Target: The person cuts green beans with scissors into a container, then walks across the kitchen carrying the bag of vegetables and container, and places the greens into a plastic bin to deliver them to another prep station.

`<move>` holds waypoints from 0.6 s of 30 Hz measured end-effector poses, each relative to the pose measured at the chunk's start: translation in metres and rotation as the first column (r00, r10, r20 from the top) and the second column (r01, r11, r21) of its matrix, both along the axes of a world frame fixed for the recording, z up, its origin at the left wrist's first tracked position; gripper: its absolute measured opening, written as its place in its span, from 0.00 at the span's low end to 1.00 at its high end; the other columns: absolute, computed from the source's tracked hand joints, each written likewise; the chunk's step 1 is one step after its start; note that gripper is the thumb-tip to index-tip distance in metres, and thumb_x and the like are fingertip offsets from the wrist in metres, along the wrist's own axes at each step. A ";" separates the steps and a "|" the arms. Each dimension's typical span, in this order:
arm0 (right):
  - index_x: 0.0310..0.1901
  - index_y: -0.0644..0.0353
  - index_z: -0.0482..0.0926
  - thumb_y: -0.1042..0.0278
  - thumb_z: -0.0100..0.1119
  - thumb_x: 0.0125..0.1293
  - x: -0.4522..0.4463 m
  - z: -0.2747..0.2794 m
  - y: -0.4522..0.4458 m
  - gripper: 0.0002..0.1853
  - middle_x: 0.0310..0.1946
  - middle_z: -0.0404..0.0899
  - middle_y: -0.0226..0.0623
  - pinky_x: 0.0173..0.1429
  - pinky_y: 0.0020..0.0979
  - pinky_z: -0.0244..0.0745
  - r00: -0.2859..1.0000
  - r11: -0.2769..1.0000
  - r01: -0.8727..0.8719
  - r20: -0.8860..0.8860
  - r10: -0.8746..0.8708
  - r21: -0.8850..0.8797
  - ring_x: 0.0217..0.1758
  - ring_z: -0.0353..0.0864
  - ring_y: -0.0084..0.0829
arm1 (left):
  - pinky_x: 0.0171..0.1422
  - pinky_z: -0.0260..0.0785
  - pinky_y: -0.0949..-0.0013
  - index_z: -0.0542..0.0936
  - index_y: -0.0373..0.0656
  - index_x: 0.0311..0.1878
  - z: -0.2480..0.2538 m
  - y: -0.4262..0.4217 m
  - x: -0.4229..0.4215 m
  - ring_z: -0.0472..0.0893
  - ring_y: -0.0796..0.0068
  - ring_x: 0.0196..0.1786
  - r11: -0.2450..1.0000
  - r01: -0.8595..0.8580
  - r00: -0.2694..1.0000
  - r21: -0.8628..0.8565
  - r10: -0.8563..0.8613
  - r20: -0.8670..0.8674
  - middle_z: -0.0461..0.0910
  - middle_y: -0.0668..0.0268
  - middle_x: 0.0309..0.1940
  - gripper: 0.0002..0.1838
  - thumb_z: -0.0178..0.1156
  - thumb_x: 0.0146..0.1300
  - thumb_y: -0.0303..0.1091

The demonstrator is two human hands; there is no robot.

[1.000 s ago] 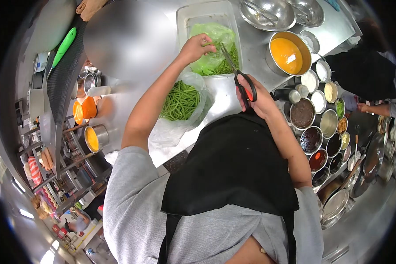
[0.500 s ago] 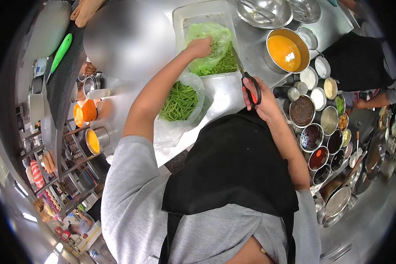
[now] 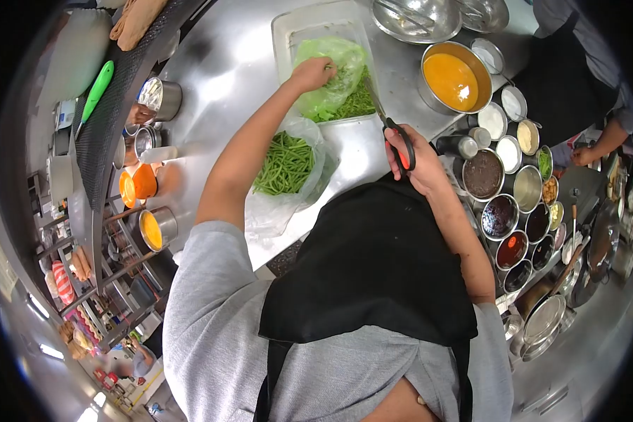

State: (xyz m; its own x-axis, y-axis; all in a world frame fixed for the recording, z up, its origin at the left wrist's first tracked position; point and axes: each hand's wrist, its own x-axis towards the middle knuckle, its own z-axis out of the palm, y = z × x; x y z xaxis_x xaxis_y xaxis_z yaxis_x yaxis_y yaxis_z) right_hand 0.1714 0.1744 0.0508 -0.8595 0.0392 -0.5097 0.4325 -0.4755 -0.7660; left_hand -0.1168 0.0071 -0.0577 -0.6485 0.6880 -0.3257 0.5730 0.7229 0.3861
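My left hand (image 3: pixel 314 74) is closed on a thin green plastic bag (image 3: pixel 342 77) that lies in a rectangular translucent tub (image 3: pixel 283 43). Chopped green pieces (image 3: pixel 359 105) sit in the tub, beside and partly under the bag. In my right hand (image 3: pixel 422 163) are scissors with black and red handles (image 3: pixel 404 145); their blades point toward the tub's near right corner. Just in front of the tub, a clear plastic bag (image 3: pixel 318 141) stands open, full of long green beans (image 3: pixel 286 163).
At the right of the tub is a pot of orange liquid (image 3: pixel 451 79), with metal bowls (image 3: pixel 416 20) behind it. Several containers of sauces and powders (image 3: pixel 499 218) crowd the right side. A co-worker's hand (image 3: pixel 582 156) is beyond them. A green-handled tool (image 3: pixel 97 91) lies on the left shelf.
My left hand has shifted slightly left and down with the green bag. The scissors stay in my right hand, nearly unmoved. The blurred patch at upper left is gone, showing the steel table.
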 end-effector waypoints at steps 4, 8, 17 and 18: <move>0.41 0.62 0.72 0.49 0.63 0.69 -0.005 0.003 -0.003 0.22 0.23 0.73 0.30 0.19 0.23 0.65 0.999 0.999 -0.031 -0.028 0.030 -0.016 0.18 0.71 0.20 | 0.31 0.62 0.69 0.79 0.40 0.44 0.022 -0.005 0.005 0.72 0.77 0.27 0.813 -0.455 0.784 0.365 0.171 0.596 0.74 0.73 0.24 0.15 0.61 0.70 0.45; 0.41 0.62 0.72 0.45 0.61 0.70 -0.011 0.018 -0.006 0.23 0.23 0.73 0.30 0.21 0.25 0.66 0.997 0.997 -0.066 -0.035 0.065 -0.042 0.19 0.72 0.22 | 0.25 0.45 0.79 0.77 0.41 0.49 0.054 -0.006 0.022 0.55 0.88 0.21 0.596 -0.741 0.444 0.309 0.090 0.891 0.57 0.80 0.19 0.13 0.62 0.70 0.40; 0.44 0.56 0.70 0.43 0.51 0.75 -0.019 0.033 -0.013 0.21 0.24 0.74 0.33 0.27 0.28 0.66 0.993 0.862 -0.092 -0.115 0.040 -0.499 0.25 0.73 0.27 | 0.27 0.54 0.78 0.82 0.44 0.46 0.054 0.000 0.051 0.62 0.88 0.23 0.469 -0.755 0.585 0.458 0.165 0.794 0.70 0.79 0.23 0.13 0.67 0.66 0.42; 0.43 0.56 0.70 0.44 0.52 0.75 -0.020 0.031 -0.014 0.20 0.24 0.74 0.32 0.27 0.28 0.66 0.994 0.878 -0.075 -0.106 0.028 -0.472 0.24 0.72 0.26 | 0.27 0.54 0.78 0.82 0.44 0.46 0.054 0.002 0.055 0.62 0.88 0.23 0.467 -0.754 0.587 0.462 0.163 0.793 0.70 0.79 0.23 0.13 0.67 0.66 0.42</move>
